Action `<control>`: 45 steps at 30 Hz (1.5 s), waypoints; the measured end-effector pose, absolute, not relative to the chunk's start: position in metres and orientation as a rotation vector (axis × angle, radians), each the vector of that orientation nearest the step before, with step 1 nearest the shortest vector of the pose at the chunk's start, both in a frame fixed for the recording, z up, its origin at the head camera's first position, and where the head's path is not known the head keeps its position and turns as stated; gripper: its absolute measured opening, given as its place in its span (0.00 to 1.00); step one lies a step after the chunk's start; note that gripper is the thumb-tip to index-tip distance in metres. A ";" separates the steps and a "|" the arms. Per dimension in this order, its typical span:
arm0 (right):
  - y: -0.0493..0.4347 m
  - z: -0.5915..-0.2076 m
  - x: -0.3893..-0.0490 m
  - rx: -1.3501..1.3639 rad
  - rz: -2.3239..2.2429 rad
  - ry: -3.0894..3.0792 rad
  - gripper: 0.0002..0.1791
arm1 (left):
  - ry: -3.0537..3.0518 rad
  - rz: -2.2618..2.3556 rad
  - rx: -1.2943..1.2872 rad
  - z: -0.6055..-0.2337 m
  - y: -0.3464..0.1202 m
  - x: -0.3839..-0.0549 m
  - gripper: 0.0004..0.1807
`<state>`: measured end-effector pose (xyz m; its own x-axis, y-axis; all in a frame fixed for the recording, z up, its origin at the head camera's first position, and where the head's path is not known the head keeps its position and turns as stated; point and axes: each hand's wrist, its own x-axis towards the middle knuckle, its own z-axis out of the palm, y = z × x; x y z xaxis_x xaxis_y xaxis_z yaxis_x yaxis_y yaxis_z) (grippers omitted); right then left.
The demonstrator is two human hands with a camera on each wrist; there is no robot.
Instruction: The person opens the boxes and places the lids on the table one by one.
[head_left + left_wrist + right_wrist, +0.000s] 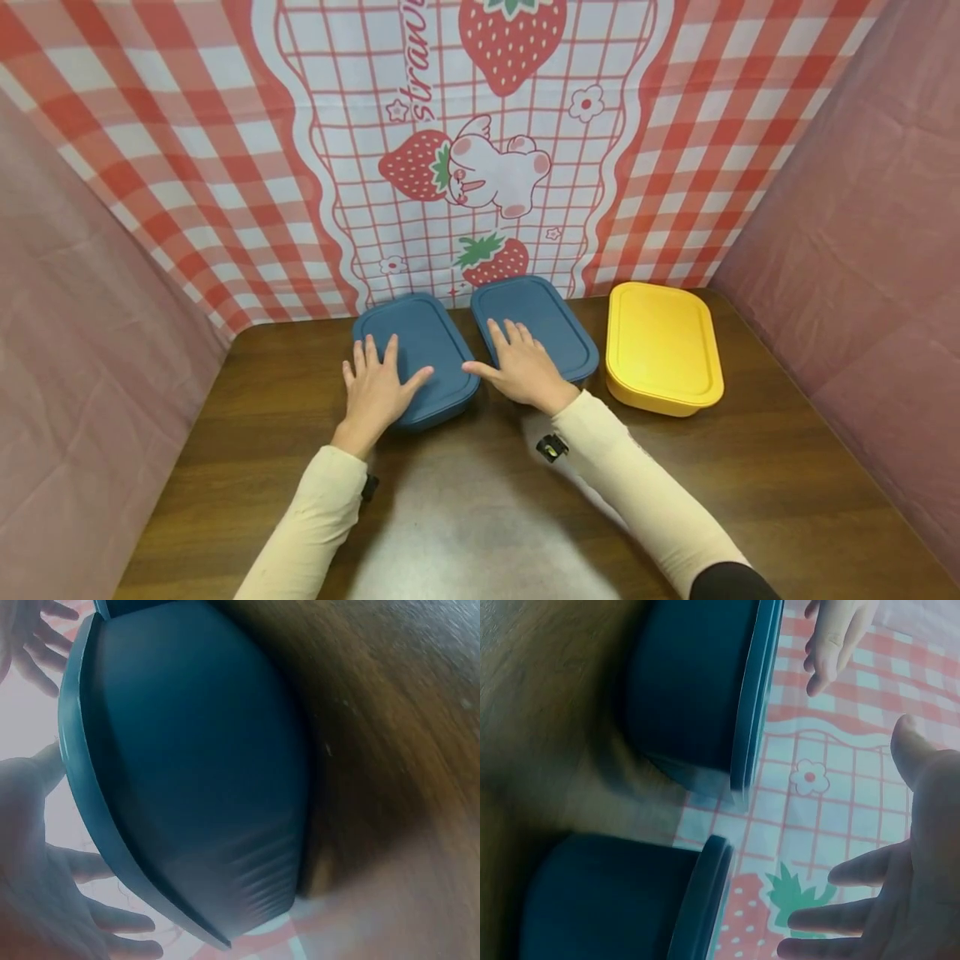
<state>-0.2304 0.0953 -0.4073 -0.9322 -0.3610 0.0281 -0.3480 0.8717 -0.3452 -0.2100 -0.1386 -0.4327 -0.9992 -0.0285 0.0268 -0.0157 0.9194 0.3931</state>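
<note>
Two blue lidded boxes stand at the table's back. Over the left blue box point(438, 358) my left hand point(375, 392) is spread, its fingers straight and pointing away. In the left wrist view this hand point(52, 900) lies along the lid's rim; whether it touches the lid I cannot tell. Above the right blue box point(551, 333) is my right hand point(525, 367), palm down, thumb stretched toward the left box. The right wrist view has a gap between this hand point(907, 877) and the lid of the lower box point(615, 900). Neither hand grips anything.
A yellow lidded box point(663, 346) stands right of the blue ones. Behind the brown table point(465, 533) hangs a checked strawberry cloth point(360, 150). Pink cloths point(855, 208) close off both sides. A small black device point(552, 448) sits at the right wrist.
</note>
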 end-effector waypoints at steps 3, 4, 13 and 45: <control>0.091 -0.408 -0.230 -0.580 -0.551 2.983 0.51 | -3.052 -0.632 0.058 -0.434 -0.142 -0.210 0.50; 0.089 -0.408 -0.230 -0.584 -0.553 2.977 0.51 | -3.056 -0.627 0.063 -0.434 -0.143 -0.210 0.51; 0.077 -0.410 -0.229 -0.620 -0.594 2.941 0.51 | -3.052 -0.648 0.182 -0.437 -0.151 -0.207 0.57; 0.054 -0.424 -0.228 -0.572 -0.707 2.874 0.49 | -3.013 -0.749 0.301 -0.448 -0.162 -0.204 0.54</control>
<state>-0.2282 0.0540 -0.4242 -0.9201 -0.3903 -0.0325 -0.3308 0.8188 -0.4693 -0.2044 -0.1621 -0.4482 -0.9811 -0.1920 -0.0243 -0.1810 0.8661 0.4659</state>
